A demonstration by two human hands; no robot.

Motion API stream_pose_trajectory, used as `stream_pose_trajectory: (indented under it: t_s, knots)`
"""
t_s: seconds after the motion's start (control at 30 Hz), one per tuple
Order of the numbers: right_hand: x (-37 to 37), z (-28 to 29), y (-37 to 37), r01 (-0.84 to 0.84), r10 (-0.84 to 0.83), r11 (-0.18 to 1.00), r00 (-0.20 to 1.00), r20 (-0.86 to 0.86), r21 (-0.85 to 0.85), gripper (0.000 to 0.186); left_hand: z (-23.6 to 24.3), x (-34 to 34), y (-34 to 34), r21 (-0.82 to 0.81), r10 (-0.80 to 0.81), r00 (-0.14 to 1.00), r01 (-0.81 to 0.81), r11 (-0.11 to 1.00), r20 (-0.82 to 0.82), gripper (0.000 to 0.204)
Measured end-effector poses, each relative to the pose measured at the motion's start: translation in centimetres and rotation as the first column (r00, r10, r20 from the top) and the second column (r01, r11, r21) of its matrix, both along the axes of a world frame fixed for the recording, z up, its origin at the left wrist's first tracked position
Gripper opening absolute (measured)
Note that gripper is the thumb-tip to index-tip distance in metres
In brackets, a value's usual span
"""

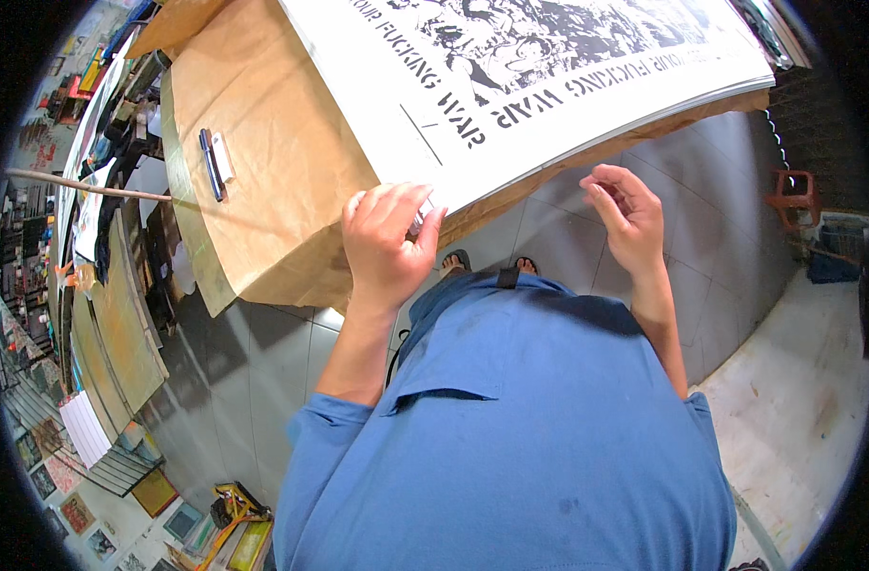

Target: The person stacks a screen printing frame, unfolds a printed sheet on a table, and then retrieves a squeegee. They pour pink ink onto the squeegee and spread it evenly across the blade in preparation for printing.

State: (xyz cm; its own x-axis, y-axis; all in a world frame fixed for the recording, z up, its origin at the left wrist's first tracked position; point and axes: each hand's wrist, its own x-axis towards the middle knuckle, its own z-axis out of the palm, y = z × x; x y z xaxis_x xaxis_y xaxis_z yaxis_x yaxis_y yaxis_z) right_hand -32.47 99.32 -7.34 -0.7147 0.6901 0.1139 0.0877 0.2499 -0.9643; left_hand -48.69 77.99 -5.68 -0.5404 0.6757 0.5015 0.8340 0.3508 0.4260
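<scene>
A stack of large white prints point(510, 167) with black artwork and lettering lies on brown paper point(292, 124) over the table. At the stack's near left corner is my left hand point(387, 233), its fingers bent over a small silvery white thing point(417, 223) that shows only in part between fingers and thumb. My right hand point(629, 214) hovers in front of the stack's near edge, apart from it. Its fingers are curled toward the thumb, and nothing shows in them. A dark blue pen point(211, 166) lies beside a small white object point(223, 157) on the brown paper.
Boards and shelves point(111, 324) crowd the left side, with a thin wooden stick point(87, 184) jutting toward the table. A reddish-brown stool point(794, 195) and a dark blue crate point(834, 252) stand at the right. A pale stained surface point(786, 390) is at lower right. Grey tiles point(234, 381) cover the floor.
</scene>
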Motion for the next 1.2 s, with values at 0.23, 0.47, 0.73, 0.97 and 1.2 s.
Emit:
stream_pose_trajectory:
  t_s: [0.23, 0.47, 0.73, 0.97, 1.2]
  knots:
    - [-0.7, 0.2, 1.1, -0.092, 0.091, 0.993, 0.996, 0.013, 0.08, 0.015, -0.3, 0.8, 0.9, -0.038, 0.025, 0.997, -0.028, 0.999, -0.073, 0.022]
    - [-0.1, 0.0, 1.9, -0.084, 0.083, 0.992, 0.996, 0.023, 0.09, 0.014, -0.7, 1.0, 0.9, 0.028, 0.044, 0.984, -0.04, 0.999, -0.175, 0.012]
    - [0.3, 0.6, 2.3, -0.115, 0.116, 0.988, 0.993, -0.008, 0.108, 0.015, -0.1, 2.1, 0.5, 0.067, 0.104, 0.981, -0.094, 0.993, -0.161, 0.009]
    - [-1.1, 3.2, 1.6, -0.248, 0.255, 0.914, 0.967, 0.02, 0.322, 0.009, 0.0, 2.2, 0.7, 0.187, 0.113, 0.978, -0.08, 0.979, -0.177, 0.011]
    - [-2.8, 4.1, -0.9, -0.367, 0.408, 0.835, 0.913, -0.014, 0.409, 0.008, 0.2, 2.6, 1.1, 0.274, 0.036, 0.996, -0.012, 0.962, -0.083, 0.011]
